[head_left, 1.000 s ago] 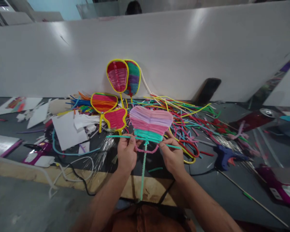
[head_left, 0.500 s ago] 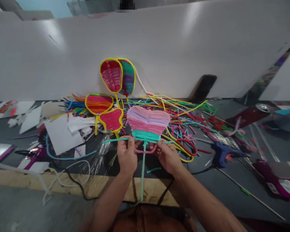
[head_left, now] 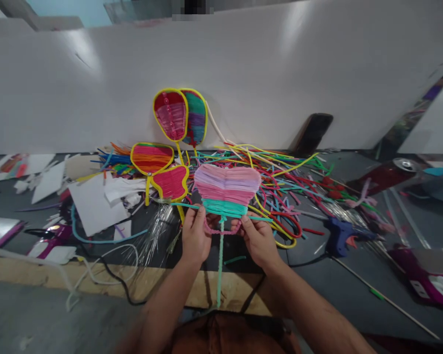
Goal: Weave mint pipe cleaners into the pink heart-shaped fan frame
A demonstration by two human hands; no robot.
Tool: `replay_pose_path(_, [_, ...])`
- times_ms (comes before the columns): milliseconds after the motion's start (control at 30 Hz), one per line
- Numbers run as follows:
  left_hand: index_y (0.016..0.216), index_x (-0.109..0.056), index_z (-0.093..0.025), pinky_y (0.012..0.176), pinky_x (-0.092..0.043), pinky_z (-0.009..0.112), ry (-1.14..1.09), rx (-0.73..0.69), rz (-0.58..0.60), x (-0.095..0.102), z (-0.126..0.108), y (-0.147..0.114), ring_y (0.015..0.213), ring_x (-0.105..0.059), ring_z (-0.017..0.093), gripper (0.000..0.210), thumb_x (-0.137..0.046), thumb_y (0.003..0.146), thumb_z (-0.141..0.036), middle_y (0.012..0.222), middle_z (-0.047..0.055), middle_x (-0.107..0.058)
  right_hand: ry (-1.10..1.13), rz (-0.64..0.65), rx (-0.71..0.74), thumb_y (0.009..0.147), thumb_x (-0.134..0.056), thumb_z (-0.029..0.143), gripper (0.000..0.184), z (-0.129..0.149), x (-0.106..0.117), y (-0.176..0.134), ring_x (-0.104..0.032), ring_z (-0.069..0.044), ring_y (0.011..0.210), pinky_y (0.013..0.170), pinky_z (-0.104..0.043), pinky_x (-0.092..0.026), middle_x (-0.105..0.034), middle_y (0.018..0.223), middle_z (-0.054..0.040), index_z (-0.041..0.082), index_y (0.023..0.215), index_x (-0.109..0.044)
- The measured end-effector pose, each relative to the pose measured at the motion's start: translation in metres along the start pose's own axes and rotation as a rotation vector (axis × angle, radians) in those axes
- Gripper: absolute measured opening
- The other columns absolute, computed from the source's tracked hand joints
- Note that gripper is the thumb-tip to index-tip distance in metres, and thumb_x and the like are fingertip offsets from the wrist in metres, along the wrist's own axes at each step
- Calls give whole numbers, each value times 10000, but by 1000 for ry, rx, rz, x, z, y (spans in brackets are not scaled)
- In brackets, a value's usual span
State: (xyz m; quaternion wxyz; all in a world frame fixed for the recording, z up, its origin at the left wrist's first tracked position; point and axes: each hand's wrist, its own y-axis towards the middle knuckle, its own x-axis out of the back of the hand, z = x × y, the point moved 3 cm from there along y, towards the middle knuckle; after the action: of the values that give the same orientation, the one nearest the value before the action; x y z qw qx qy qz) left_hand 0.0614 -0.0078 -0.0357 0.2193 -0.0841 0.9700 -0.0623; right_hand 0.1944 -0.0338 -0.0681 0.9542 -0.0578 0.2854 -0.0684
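Left hand [head_left: 196,235] and right hand [head_left: 260,238], each pinching between thumb and fingers, grip the lower corners of a fan-shaped piece [head_left: 227,189], with a teal strip [head_left: 184,205] running across its base. Banded in pink, lilac and teal, the piece is held up over the counter [head_left: 306,285], its pale green stem [head_left: 220,270] pointing back toward the wearer. A blue glue gun [head_left: 337,237] lies to the right, white paper [head_left: 98,204] to the left. Beyond the piece, coloured pipe cleaners [head_left: 284,189] are heaped beside yellow-framed shapes [head_left: 171,183]. Far right, a red can [head_left: 386,176] shows its silver top; its contents cannot be seen. Farthest back, yellow-rimmed paddles [head_left: 170,115] and a dark phone [head_left: 313,133] stand before a white board [head_left: 243,83].
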Motion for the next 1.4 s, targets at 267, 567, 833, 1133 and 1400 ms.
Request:
replay_pose_path(267, [869, -581, -181, 710, -527, 313, -74, 153, 183, -3, 9, -4, 710, -656, 150, 292, -760, 651, -259, 788, 3, -679, -105, 63, 43, 787, -629, 427, 242, 4, -4, -2, -639, -176, 704, 685, -325, -529, -681, 753, -13, 213, 900, -643])
replay_pose_path(567, [762, -653, -160, 682, -536, 305, 24, 120, 128, 0, -1, 2, 633, -653, 154, 225, -785, 593, -227, 693, -2, -691, -234, 16, 75, 762, -665, 394, 187, 15, -2, -3, -588, -148, 611, 638, -299, -497, -649, 671, 6, 211, 797, -677])
replay_pose_path(833, [752, -640, -151, 640, -522, 278, 23, 121, 103, 2, -1, 6, 600, -631, 134, 232, -781, 576, -204, 664, -12, -678, -14, -1, -35, 712, -726, 353, 182, 6, 3, 0, -544, -110, 570, 592, -255, -468, -620, 649, 30, 217, 818, -667])
replay_pose_path(1133, [792, -609, -161, 578, -507, 248, -42, 213, 204, -1, 14, 4, 583, -625, 128, 206, -737, 645, -227, 681, -6, -668, 290, 114, -343, 624, -789, 389, 249, 1, -8, -4, -539, -106, 621, 612, -237, -475, -589, 672, 39, 226, 730, -632])
replay_pose_path(1400, [811, -623, -152, 664, -530, 298, -73, 237, 232, -2, 10, 1, 653, -653, 161, 216, -744, 655, -241, 717, 14, -687, 341, 177, -335, 634, -779, 445, 296, 0, -10, -5, -522, -89, 602, 567, -208, -438, -609, 704, 29, 214, 754, -639])
